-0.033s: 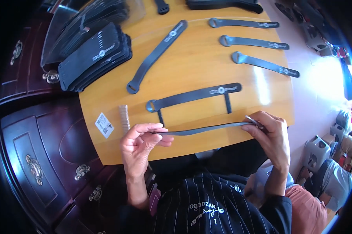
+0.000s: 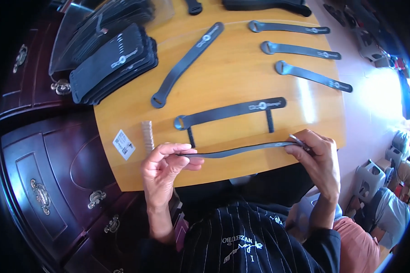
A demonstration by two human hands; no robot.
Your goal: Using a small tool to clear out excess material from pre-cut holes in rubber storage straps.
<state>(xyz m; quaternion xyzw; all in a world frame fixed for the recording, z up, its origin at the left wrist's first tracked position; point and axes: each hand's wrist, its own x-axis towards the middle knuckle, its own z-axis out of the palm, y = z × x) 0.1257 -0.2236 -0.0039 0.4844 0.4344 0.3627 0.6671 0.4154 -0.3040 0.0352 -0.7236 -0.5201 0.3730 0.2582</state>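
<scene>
Leftward, well beyond the fingers of the left hand (image 2: 162, 167), a stack of flat black pieces (image 2: 106, 68) sits on the table (image 2: 232, 75). Nearer those fingers lie a white label (image 2: 123, 144) and a brown ribbed strip (image 2: 147, 134). They pinch one end of a dark strap (image 2: 241, 149); just beyond it lies a flat band (image 2: 227, 113). The right hand (image 2: 322, 159)'s fingers grasp the other end, plus a slim, unclear item (image 2: 299, 142). Three bands (image 2: 300, 49) lie past them.

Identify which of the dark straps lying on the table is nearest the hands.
The loose strap just beyond the held strap, with two short black strips jutting from its near edge; the others lie farther off, showing none.
</scene>
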